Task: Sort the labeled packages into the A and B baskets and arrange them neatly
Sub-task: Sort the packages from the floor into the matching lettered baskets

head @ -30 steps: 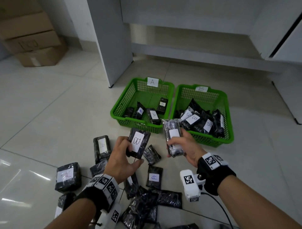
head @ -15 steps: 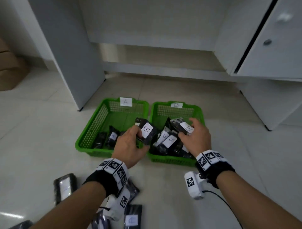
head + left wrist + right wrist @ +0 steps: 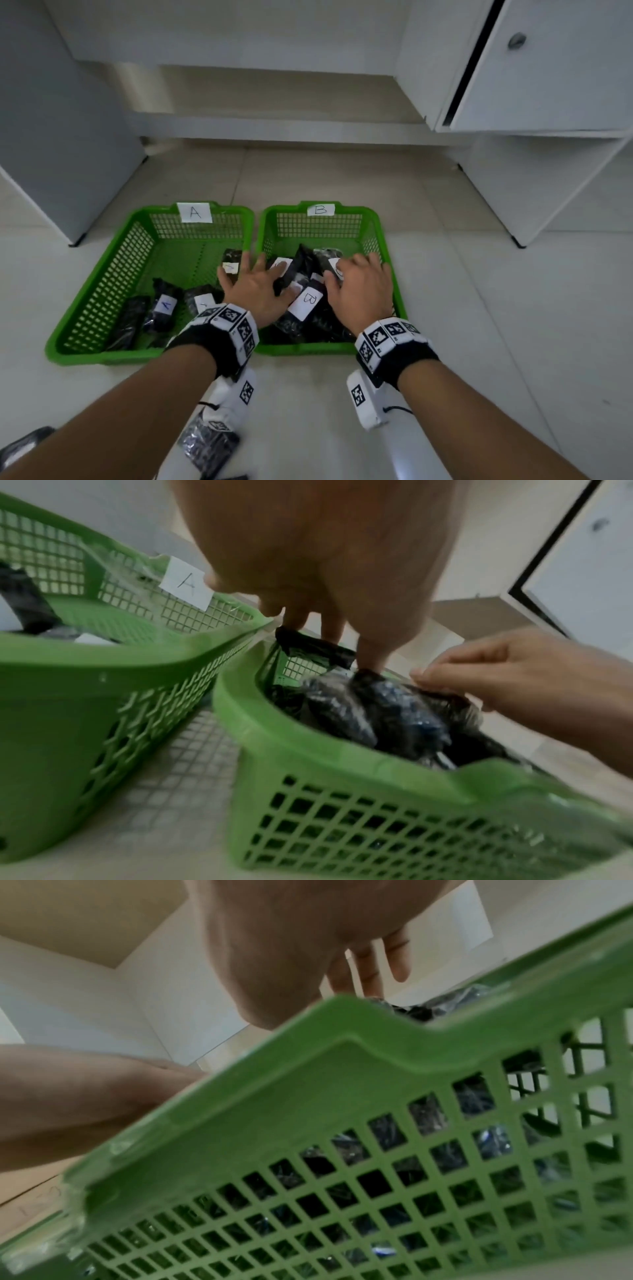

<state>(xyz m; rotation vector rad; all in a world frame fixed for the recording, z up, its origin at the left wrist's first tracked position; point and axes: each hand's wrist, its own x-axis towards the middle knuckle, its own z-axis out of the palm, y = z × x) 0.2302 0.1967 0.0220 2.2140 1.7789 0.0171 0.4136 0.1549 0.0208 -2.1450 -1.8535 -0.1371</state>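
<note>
Both packages now dropped into B basket [image 3: 383,240], left hand [image 3: 255,296] spread and empty, right hand [image 3: 363,291] loosely resting on packages [image 3: 305,301]; more sorting likely remains.

You have two green mesh baskets side by side on the floor: the A basket [image 3: 137,246] holds a few black labeled packages [image 3: 163,306] along its near side; the B basket [image 3: 376,236] holds a heaped pile [image 3: 305,303]

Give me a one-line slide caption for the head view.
Both hands, left hand and right hand, spread over the black packages piled in basket B, beside basket A.
</note>
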